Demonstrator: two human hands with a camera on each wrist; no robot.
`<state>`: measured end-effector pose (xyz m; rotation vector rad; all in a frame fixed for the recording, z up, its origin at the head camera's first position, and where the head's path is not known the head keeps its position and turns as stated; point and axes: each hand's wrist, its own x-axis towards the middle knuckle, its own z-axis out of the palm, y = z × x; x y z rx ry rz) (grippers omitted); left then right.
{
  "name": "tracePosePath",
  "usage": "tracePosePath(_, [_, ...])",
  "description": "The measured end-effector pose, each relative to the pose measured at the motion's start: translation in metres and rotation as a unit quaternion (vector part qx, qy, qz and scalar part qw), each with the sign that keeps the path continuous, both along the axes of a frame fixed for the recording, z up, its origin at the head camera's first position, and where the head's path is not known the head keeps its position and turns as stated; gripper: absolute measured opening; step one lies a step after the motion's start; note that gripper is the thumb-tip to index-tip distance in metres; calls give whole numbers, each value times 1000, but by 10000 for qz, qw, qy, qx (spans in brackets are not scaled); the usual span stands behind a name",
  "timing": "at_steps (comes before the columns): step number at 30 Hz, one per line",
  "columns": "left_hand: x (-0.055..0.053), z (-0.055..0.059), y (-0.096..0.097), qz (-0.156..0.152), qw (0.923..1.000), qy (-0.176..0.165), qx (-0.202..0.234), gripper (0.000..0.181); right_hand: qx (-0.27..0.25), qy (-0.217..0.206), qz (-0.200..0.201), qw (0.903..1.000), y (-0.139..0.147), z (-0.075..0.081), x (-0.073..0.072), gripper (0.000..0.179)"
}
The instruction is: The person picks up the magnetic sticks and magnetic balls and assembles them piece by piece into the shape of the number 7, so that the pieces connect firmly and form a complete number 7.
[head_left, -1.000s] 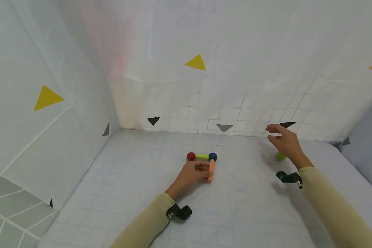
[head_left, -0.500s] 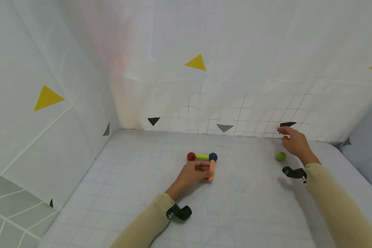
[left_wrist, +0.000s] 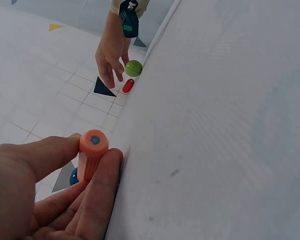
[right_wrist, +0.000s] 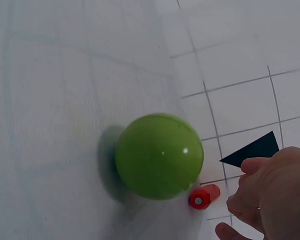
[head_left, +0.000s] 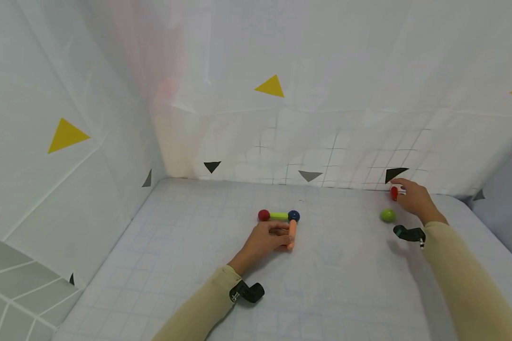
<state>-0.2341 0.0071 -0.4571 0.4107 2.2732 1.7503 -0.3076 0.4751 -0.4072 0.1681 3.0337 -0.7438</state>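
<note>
My left hand [head_left: 262, 239] pinches an orange magnetic rod [head_left: 292, 232] between thumb and fingers; its grey metal end faces the left wrist camera. The rod's far end meets a dark blue ball [head_left: 293, 216]. From that ball a yellow-green rod [head_left: 278, 216] runs left to a red ball [head_left: 263, 215]. At the back right, my right hand [head_left: 415, 199] reaches down beside a short red rod [right_wrist: 205, 196], its fingers apart and a small gap showing between them and the rod. A green ball [right_wrist: 159, 156] rests on the table just nearer than the red rod.
The white gridded table [head_left: 187, 265] meets an upright white sheet [head_left: 345, 118] close behind the red rod. Another sheet [head_left: 68, 189] rises on the left side. Dark wrist cameras [head_left: 251, 292] stick out from both cuffs.
My right hand has moved right and down to the red rod, passing over the green ball, which now shows fully. The left hand and the joined pieces stay in place.
</note>
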Motion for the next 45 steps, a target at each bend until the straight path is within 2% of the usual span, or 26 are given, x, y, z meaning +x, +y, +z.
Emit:
tracePosePath(4, [0, 0, 0, 0, 10000, -3, 1, 32, 154, -294, 22, 9994, 6, -3, -2, 58])
tracePosePath(10, [1, 0, 0, -12, 10000, 69, -26, 32, 393, -688, 310, 9964, 15, -11, -4, 52])
tracePosePath(19, [1, 1, 0, 2, 10000, 64, 12, 32, 324, -290, 342, 9985, 15, -11, 1, 51])
tracePosePath(26, [3, 2, 0, -2, 10000, 6, -8, 32, 307, -368, 264, 9985, 14, -10, 6, 52])
tracePosePath(36, [3, 4, 0, 45, 10000, -19, -18, 32, 300, -277, 329, 9986, 14, -12, 5, 45])
tracePosePath(45, [4, 6, -1, -27, 9999, -131, 31, 33, 242, -219, 362, 9988, 13, -12, 6, 46])
